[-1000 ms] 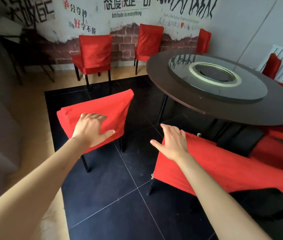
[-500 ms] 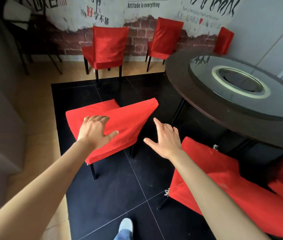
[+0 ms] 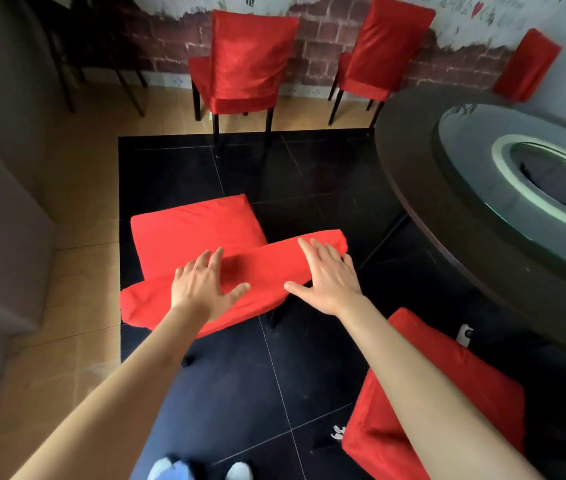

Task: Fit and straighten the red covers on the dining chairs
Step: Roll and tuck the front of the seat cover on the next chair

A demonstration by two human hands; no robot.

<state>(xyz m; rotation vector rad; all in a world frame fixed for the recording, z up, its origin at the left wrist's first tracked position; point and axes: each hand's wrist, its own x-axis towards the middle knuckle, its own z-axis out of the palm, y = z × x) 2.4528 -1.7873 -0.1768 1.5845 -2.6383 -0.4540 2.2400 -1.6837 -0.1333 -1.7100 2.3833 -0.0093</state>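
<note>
Head view, looking down at a dining chair (image 3: 202,237) on black floor tiles (image 3: 240,393). Its red cover (image 3: 250,268) is on; the covered seat lies ahead and the covered top of the backrest runs across nearer the person.

Left hand (image 3: 202,289): palm down on the left half of the backrest top, fingers (image 3: 210,259) straight and slightly spread, thumb out to the right. Not curled round the cloth; resting flat on it.

Right hand (image 3: 326,278): palm down at the right end of the same backrest top, fingers straight and apart, thumb pointing left toward the other hand. Touching or just above the cloth; cannot tell which.

A second covered chair (image 3: 430,410) stands near the lower right, just beside the right forearm. Two more red-covered chairs stand against the brick-patterned wall (image 3: 319,39), one at centre (image 3: 247,60) and one to its right (image 3: 378,53); a further red chair back (image 3: 525,65) shows behind the round dark surface (image 3: 430,168). That surface carries a glass turntable (image 3: 475,161) with a pale ring; nothing seen resting on it.

Shoe toes (image 3: 170,471) at the bottom edge. Tan floor (image 3: 77,202) on the left.
</note>
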